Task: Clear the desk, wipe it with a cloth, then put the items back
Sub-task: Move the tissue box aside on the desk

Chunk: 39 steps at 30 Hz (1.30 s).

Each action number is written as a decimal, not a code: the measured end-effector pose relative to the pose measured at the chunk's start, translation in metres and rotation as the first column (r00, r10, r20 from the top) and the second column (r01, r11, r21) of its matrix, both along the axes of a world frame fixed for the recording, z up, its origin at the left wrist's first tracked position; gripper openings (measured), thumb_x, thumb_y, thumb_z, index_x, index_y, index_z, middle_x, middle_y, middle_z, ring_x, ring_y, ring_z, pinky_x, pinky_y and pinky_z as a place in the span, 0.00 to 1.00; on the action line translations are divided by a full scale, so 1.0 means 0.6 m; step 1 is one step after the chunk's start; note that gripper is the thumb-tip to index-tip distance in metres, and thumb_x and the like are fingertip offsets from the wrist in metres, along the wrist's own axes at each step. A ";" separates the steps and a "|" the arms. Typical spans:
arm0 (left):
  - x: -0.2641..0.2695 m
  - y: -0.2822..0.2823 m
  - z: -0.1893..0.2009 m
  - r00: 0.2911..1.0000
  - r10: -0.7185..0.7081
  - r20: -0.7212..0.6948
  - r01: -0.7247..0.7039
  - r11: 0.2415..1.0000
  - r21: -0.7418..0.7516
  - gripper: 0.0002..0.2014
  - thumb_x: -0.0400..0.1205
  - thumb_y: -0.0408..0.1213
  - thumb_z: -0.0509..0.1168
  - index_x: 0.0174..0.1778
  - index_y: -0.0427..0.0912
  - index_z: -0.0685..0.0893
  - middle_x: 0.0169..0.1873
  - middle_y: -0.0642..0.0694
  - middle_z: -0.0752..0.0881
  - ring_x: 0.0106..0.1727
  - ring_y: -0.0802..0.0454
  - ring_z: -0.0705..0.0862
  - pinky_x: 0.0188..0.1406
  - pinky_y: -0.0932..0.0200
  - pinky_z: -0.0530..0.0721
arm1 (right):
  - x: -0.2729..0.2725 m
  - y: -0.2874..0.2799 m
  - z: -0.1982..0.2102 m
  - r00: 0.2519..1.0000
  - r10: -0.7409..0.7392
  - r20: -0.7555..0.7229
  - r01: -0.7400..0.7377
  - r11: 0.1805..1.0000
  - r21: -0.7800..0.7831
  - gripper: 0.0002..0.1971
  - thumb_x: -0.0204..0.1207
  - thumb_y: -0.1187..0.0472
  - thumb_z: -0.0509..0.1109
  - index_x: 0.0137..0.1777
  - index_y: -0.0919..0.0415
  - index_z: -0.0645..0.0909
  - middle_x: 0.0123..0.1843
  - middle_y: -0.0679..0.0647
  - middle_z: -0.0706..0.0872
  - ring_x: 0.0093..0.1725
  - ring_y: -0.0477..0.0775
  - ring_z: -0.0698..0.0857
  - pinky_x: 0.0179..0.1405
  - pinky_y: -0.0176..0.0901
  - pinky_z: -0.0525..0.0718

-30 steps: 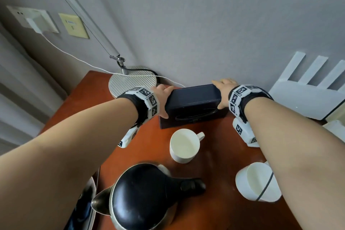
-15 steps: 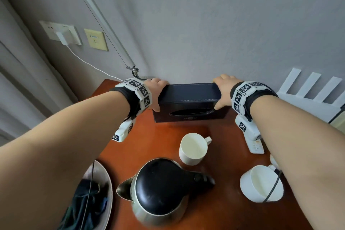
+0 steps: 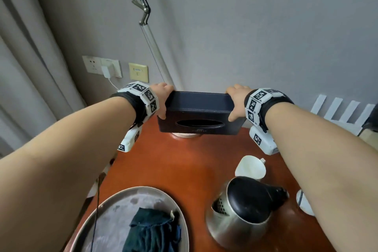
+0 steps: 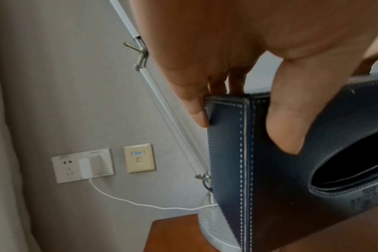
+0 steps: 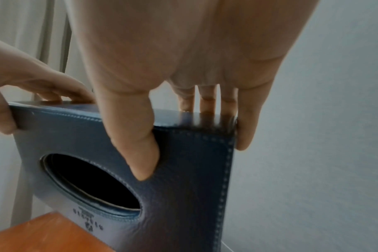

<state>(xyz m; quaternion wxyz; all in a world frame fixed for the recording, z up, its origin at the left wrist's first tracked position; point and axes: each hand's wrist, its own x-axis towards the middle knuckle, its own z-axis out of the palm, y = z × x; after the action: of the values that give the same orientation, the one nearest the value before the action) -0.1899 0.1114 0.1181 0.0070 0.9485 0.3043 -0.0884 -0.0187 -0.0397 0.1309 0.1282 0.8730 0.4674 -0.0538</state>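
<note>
A dark blue stitched tissue box point(image 3: 199, 112) hangs in the air over the far end of the red-brown desk point(image 3: 173, 165), tipped so its oval opening faces me. My left hand point(image 3: 163, 101) grips its left end, with the thumb point(image 4: 291, 119) on the opening face and the fingers over the far edge. My right hand point(image 3: 235, 102) grips the right end in the same way, its thumb point(image 5: 136, 145) pressed beside the opening. The box point(image 5: 183, 162) looks empty and dark inside.
On the desk stand a steel kettle point(image 3: 243, 210) with a black lid, a white cup point(image 3: 250, 168), and another cup point(image 3: 304, 202) partly behind my right arm. A metal basin point(image 3: 126, 210) holds a dark cloth point(image 3: 151, 231). The lamp base point(image 3: 184, 135) sits under the box; a white router point(image 3: 343, 112) at the right.
Both hands have lifted the tissue box off the desk and tipped its opening towards me. My view has swung left and back, bringing the basin with the cloth into sight.
</note>
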 end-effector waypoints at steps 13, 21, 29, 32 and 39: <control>-0.094 0.176 -0.102 0.996 -0.006 -0.087 0.004 1.000 -0.014 0.41 0.71 0.40 0.76 0.77 0.43 0.62 0.73 0.44 0.70 0.75 0.42 0.69 0.73 0.47 0.73 | -0.117 0.164 -0.098 0.994 -0.062 -0.092 0.056 0.996 -0.069 0.37 0.63 0.53 0.79 0.70 0.59 0.67 0.65 0.57 0.73 0.65 0.61 0.76 0.62 0.56 0.80; -0.070 0.251 -0.193 0.990 0.010 -0.140 -0.019 0.998 -0.064 0.42 0.72 0.37 0.74 0.80 0.43 0.59 0.77 0.44 0.65 0.78 0.42 0.65 0.74 0.49 0.70 | -0.098 0.239 -0.185 0.989 -0.070 -0.132 0.053 0.990 -0.128 0.39 0.63 0.51 0.78 0.72 0.59 0.66 0.68 0.58 0.72 0.69 0.62 0.73 0.65 0.55 0.78; -0.045 0.304 -0.210 0.990 0.010 -0.142 -0.021 0.997 -0.078 0.43 0.72 0.36 0.74 0.81 0.43 0.57 0.78 0.44 0.64 0.78 0.41 0.66 0.75 0.49 0.70 | -0.075 0.288 -0.191 0.988 -0.069 -0.138 0.052 0.991 -0.123 0.43 0.63 0.51 0.78 0.77 0.57 0.62 0.69 0.58 0.70 0.70 0.62 0.72 0.66 0.57 0.78; -0.044 0.312 -0.207 0.985 -0.014 -0.172 0.000 0.997 -0.083 0.43 0.71 0.38 0.76 0.80 0.43 0.59 0.77 0.44 0.66 0.77 0.41 0.67 0.74 0.48 0.70 | -0.072 0.293 -0.185 0.988 -0.057 -0.146 0.031 0.985 -0.170 0.44 0.63 0.50 0.78 0.78 0.57 0.62 0.70 0.57 0.71 0.70 0.61 0.73 0.64 0.55 0.78; -0.062 0.303 -0.212 0.977 -0.034 -0.211 0.016 0.996 -0.086 0.44 0.70 0.42 0.77 0.79 0.43 0.60 0.74 0.43 0.68 0.76 0.41 0.68 0.73 0.49 0.71 | -0.085 0.293 -0.183 0.990 -0.048 -0.132 0.016 0.973 -0.231 0.46 0.62 0.51 0.79 0.78 0.56 0.61 0.71 0.57 0.71 0.70 0.61 0.73 0.62 0.52 0.78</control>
<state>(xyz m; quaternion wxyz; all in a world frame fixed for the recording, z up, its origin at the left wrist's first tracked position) -0.2273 0.2934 -0.0091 0.0132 0.9361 0.2875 -0.2020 -0.0697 0.1359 0.0213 0.1948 0.8541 0.4516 -0.1689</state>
